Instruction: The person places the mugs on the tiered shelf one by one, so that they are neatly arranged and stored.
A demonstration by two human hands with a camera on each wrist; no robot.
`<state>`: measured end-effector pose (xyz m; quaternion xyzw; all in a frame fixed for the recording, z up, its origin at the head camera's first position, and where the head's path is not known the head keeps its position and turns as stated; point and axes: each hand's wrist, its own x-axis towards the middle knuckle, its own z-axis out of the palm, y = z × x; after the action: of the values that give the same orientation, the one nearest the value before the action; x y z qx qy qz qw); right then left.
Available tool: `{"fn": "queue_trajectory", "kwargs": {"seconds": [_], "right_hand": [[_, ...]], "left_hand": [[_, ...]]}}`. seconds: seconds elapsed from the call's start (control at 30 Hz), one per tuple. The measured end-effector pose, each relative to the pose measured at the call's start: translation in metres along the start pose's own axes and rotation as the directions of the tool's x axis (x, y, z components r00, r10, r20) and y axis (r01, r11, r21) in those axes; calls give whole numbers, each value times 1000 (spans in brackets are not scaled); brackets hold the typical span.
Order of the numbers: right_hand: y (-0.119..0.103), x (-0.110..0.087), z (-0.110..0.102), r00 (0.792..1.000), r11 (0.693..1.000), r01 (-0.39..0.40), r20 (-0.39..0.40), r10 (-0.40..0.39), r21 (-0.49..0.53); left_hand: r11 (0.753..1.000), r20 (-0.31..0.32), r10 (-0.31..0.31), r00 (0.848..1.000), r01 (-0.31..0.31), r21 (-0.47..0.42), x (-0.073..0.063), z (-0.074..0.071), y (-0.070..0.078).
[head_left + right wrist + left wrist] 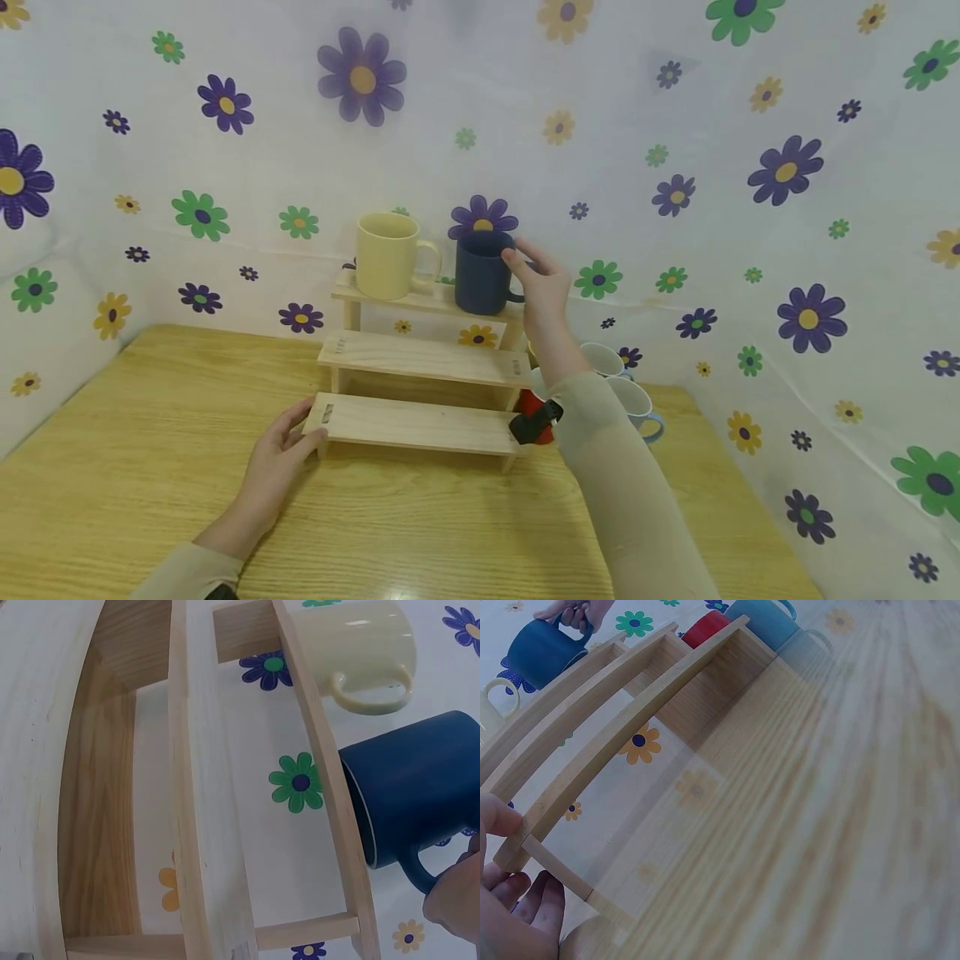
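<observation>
A three-tier wooden shelf (427,422) stands on the table. My left hand (276,467) grips the left end of its lowest tier, thumb on top and fingers at the side and below. At the top tier's right end, my right hand (546,296) holds a dark blue mug (480,279) by its handle side, thumb near the rim. In the right wrist view the base of the blue mug (420,787) is tilted against the tier's edge; whether it bears its full weight there I cannot tell. A pale yellow mug (384,260) sits upright to its left, handle facing right.
Right of the shelf, partly behind my right forearm, several mugs stand on the table (135,433): a red mug (542,432), a light blue mug (633,404) and others. A flower-print cloth (510,108) hangs close behind the shelf and along the sides.
</observation>
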<state>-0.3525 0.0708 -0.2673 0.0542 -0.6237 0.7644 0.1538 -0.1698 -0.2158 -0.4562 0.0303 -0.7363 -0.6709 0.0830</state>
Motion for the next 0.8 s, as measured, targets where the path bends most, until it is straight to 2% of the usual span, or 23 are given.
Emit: {"fn": "queue_trajectory", "kwargs": {"seconds": [0.2,0.4,0.8], "right_hand": [[5,8,-3,1000,1000,13,4,-13,22],[10,13,-9,999,1000,23,43,-24,12],[19,10,-17,996,999,49,73,-47,-23]], "left_hand": [[1000,1,8,1000,-8,-9,0,0,-1],[1000,2,15,1000,-15,-7,0,1,0],[1000,-5,7,1000,-7,-2,-1,1,2]]}}
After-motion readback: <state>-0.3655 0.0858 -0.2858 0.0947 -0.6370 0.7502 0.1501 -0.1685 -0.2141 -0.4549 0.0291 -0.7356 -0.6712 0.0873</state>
